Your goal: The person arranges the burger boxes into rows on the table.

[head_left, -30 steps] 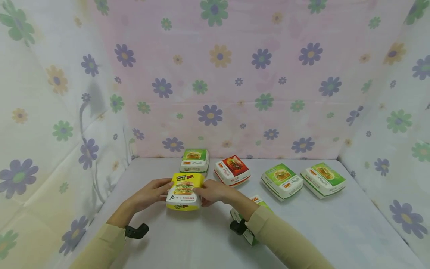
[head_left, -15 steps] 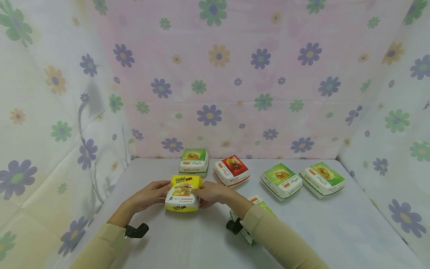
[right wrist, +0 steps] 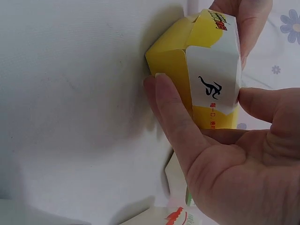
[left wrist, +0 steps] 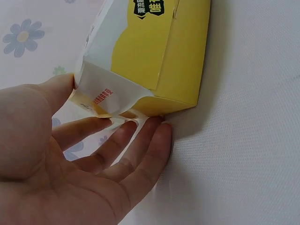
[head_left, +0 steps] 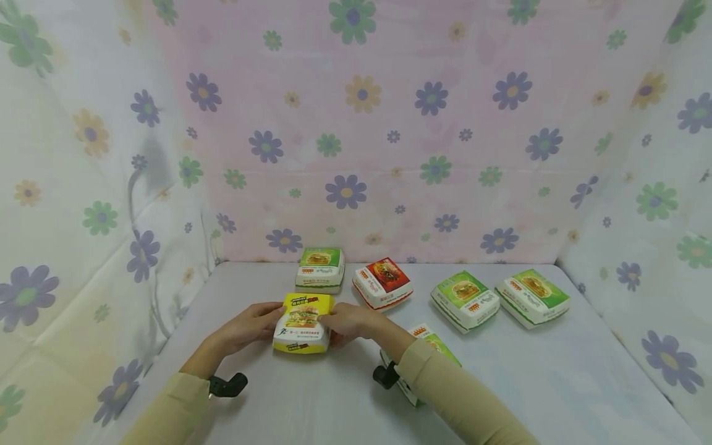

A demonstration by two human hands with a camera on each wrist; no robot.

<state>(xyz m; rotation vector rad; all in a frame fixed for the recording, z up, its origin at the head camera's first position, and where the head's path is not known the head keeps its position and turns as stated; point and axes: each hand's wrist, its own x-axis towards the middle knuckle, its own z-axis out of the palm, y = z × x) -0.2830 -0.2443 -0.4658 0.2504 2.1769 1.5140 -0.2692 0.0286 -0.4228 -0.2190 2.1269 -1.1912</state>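
Head view: the yellow burger box [head_left: 303, 324] is gripped btwn the L hand [head_left: 253, 324] and the R hand [head_left: 350, 322], just in front of a green burger box [head_left: 320, 270] at the back of the white tabletop [head_left: 311, 408] (contact btwn the two boxes can't be told). A red burger box [head_left: 383, 283] is seen near the R hand. If the yellow box were pushed fwd too far, the green one could be bumped; if the R sleeve [head_left: 467, 395] were lowered or swung, the partly hidden green-and-white box [head_left: 436, 344] could be dragged, being overlapped by that arm. Both arms are angled inward, one hand at each side.

L wrist view: a slight gap is shown at the box's end flap, so w/ too hard a squeeze the thin card could prob. be buckled or the lid sprung. The thumb is set at the upper edge; the fingers are bent in by the lower one.

R wrist view: w/ uneven pressure the box could be twisted, or a corner snagged on the cloth. The thumb is pressed at the top edge, and the index finger is laid nearly straight by the side wall.
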